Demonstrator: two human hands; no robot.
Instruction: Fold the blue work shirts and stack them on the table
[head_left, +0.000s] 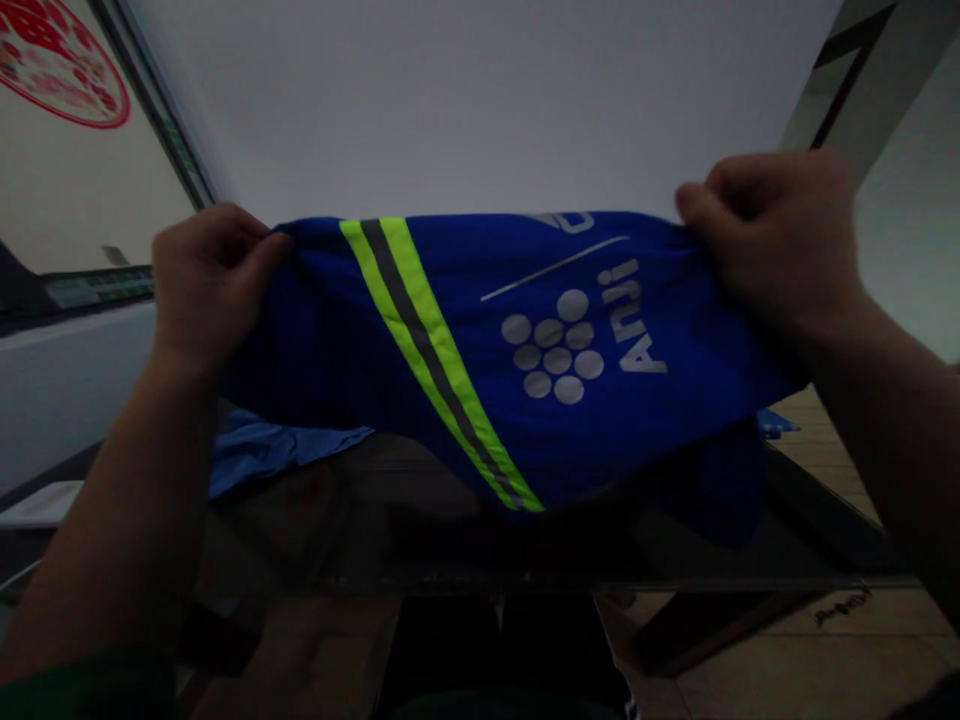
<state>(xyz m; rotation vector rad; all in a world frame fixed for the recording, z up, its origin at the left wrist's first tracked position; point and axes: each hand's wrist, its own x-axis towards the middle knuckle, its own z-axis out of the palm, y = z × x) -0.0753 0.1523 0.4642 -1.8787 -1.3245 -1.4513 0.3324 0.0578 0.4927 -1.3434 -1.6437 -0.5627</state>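
A dark blue garment (450, 270) hangs stretched between my two hands above a dark table. It carries a yellow-green and grey reflective stripe, a cluster of silvery dots and the printed letters "Anji". My left hand (214, 280) is closed on its upper left end, with the thumb pressed on the cloth. At the upper right end my right hand (780, 230) grips the fabric in a fist. The lower part of the cloth droops over the table, and a loose fold hangs below on the right. Which kind of garment it is, I cannot tell.
Lighter blue cloth (277, 450) lies on the dark table (360, 540) at the left, near a white item (41, 505). A white panel (480, 110) stands behind. Upper left, a red round print (64, 65) shows. Tiled floor (712, 690) lies below the table's front edge.
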